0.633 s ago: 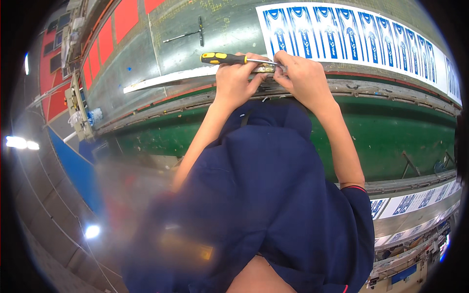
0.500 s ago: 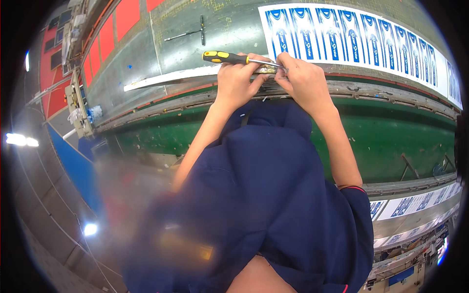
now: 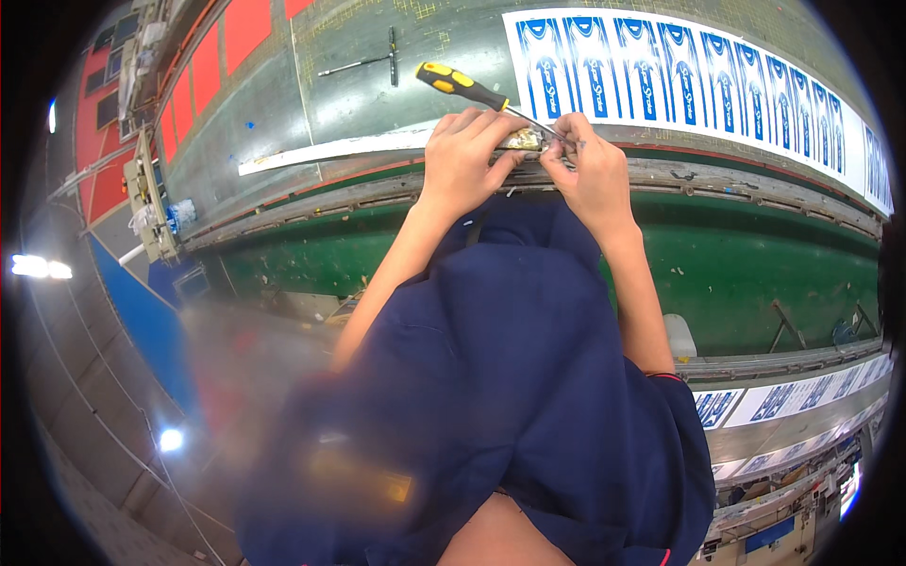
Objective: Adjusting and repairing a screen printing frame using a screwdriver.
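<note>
My left hand (image 3: 462,165) is closed around a small, worn, pale metal piece (image 3: 524,139) at the table's front edge. My right hand (image 3: 590,170) has its fingers closed at the piece's right end and on the shaft of a screwdriver (image 3: 460,82). The screwdriver's black-and-yellow handle sticks up and leftward above my left fingers, while its tip is hidden among my right fingers. A long white strip (image 3: 330,153) runs leftward from beside my left hand along the table (image 3: 236,132).
Blue-printed white sheets (image 3: 675,71) lie behind my right hand. A thin T-handled tool (image 3: 393,57) lies behind the screwdriver. Red panels (image 3: 245,28) are at the back left. A metal rail (image 3: 717,176) edges the table above a green surface (image 3: 746,255).
The screwdriver's handle has risen away from my left fingers and now tilts more steeply up to the left. My right hand and forearm have shifted slightly.
</note>
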The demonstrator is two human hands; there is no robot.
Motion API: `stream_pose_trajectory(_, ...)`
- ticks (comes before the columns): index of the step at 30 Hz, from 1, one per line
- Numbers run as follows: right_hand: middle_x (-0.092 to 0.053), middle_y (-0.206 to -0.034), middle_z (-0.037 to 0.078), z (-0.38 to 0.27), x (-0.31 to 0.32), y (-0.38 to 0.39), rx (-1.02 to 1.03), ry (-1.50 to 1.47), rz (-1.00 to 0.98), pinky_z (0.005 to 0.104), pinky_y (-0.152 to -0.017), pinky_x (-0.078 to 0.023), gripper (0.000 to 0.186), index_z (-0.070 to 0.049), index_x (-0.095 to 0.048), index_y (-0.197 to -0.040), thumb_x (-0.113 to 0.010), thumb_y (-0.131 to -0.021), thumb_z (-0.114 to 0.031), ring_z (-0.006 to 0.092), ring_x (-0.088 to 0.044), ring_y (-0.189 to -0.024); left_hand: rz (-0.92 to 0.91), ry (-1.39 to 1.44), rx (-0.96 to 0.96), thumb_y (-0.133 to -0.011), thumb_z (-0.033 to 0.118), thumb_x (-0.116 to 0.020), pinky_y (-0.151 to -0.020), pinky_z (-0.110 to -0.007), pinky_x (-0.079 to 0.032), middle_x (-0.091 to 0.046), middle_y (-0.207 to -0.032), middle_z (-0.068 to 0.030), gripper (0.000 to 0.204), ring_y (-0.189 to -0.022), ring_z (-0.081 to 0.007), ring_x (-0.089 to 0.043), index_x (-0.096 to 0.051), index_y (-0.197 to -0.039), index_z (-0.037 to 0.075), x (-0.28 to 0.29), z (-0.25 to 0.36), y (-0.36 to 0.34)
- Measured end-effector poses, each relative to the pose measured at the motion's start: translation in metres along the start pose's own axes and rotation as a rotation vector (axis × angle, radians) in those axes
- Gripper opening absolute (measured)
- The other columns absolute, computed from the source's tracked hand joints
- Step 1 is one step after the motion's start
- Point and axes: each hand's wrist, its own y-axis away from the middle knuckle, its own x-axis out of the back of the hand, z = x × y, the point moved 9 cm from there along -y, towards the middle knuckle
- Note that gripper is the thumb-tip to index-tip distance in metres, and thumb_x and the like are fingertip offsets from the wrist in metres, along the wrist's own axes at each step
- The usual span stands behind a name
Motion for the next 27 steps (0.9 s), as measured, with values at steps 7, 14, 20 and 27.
stream_pose_trajectory(7,-0.065,-0.078,0.012,0.011,-0.003,0.002,-0.311,-0.347,-0.080,0.0367,-0.064,-0.055,0.014,0.000,-0.063,-0.105,-0.072,-0.095,-0.006,0.0151,-0.061,-0.066,-0.028,0.007,0.020,-0.079,0.017,-0.084,-0.088,-0.040,-0.052,-0.076,-0.105,0.0036,0.032,-0.100,-0.0235,-0.070,-0.075,-0.110,0.016,0.001,-0.001,0.000)
stream_pose_trajectory(14,-0.063,-0.076,0.006,0.010,-0.004,0.003,-0.318,-0.379,-0.053,0.0276,-0.061,-0.046,0.019,-0.002,-0.065,-0.103,-0.077,-0.096,-0.014,0.0088,-0.051,-0.065,-0.020,0.013,0.017,-0.079,0.017,-0.084,-0.088,-0.040,-0.051,-0.076,-0.106,0.0037,0.032,-0.100,-0.0234,-0.070,-0.075,-0.110,0.015,0.002,0.001,0.001)
stream_pose_trajectory(20,-0.068,-0.078,-0.001,0.044,-0.034,0.010,-0.471,-0.650,-0.056,0.0239,-0.056,-0.038,0.025,-0.005,-0.065,-0.102,-0.081,-0.100,-0.024,0.0027,-0.048,-0.062,-0.024,0.009,0.022,-0.079,0.017,-0.084,-0.088,-0.040,-0.051,-0.076,-0.107,0.0035,0.032,-0.101,-0.0230,-0.070,-0.075,-0.110,0.016,0.000,0.003,0.003)
stream_pose_trajectory(27,-0.050,-0.071,-0.012,0.038,-0.050,0.026,-0.750,-1.084,-0.169,0.0216,-0.049,-0.022,0.024,-0.008,-0.063,-0.112,-0.077,-0.106,-0.025,-0.0015,-0.028,-0.053,-0.007,0.010,0.018,-0.080,0.015,-0.084,-0.088,-0.040,-0.051,-0.076,-0.106,0.0040,0.031,-0.100,-0.0227,-0.070,-0.075,-0.109,0.017,0.002,0.004,0.006)
